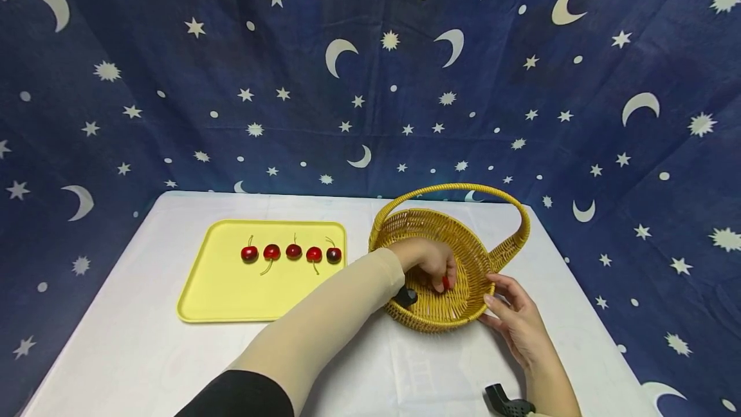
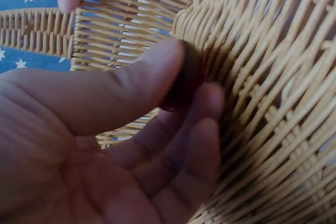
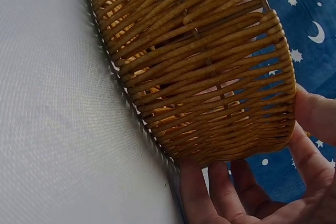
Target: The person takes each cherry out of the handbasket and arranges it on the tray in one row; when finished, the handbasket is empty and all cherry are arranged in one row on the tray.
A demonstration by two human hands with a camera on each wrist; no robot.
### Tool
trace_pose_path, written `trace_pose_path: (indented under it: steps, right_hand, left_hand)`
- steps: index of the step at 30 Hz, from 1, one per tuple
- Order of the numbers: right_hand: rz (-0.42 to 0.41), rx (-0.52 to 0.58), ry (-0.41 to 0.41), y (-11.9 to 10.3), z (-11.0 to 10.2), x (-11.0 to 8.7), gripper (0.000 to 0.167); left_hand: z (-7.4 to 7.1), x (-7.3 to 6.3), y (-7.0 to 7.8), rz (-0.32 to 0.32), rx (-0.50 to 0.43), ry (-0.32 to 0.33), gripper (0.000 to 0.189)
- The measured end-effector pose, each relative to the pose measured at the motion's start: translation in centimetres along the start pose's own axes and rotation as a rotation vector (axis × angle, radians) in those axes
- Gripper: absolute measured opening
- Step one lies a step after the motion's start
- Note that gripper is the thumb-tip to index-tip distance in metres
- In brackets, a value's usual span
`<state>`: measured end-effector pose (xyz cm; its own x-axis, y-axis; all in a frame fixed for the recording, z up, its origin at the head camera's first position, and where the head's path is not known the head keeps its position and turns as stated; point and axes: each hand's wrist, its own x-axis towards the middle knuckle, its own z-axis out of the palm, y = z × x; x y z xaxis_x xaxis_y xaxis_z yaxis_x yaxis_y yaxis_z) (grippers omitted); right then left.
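Observation:
My left hand [image 1: 429, 261] reaches down inside a yellow-brown wicker basket [image 1: 413, 221] with a tall arched handle. Between its thumb and fingertips it pinches a dark red cherry [image 2: 184, 82], close over the woven bottom in the left wrist view. In the head view a bit of that cherry [image 1: 446, 283] shows red beside the fingers. My right hand [image 1: 517, 317] grips the basket's right side near the foot of the handle, thumb at the rim. The right wrist view shows its fingers [image 3: 195, 190] curled against the outer wicker wall [image 3: 210, 82].
Left of the basket lies a yellow tray [image 1: 231, 298] with several cherries [image 1: 293, 251] in a row, stems pointing different ways. Both stand on a white-covered table [image 1: 116, 340]. A dark blue curtain [image 1: 370, 127] with moons and stars hangs behind. My left forearm crosses before the tray's right corner.

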<state>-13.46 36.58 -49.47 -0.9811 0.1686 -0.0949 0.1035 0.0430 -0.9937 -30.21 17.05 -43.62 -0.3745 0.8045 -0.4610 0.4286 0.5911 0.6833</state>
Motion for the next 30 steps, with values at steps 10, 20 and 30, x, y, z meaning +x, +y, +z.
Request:
trace_pose_path:
  steps: [10, 20, 30]
  right_hand:
    - [-0.017, -0.008, -0.015, 0.1, -0.3, -0.3, 0.048]
    - [-0.002, 0.019, -0.025, 0.5, 0.4, 0.0, 0.048]
    - [-0.011, 0.017, -0.03, 0.3, 0.0, -0.2, 0.048]
  left_hand:
    - [-1.4, -3.4, 1.4, 0.12, -0.058, 0.23, 0.02]
    - [1.6, -16.6, 0.6, 0.288, 0.012, 0.417, 0.025]
    - [2.5, -29.2, -7.6, 0.169, -0.136, 0.744, 0.028]
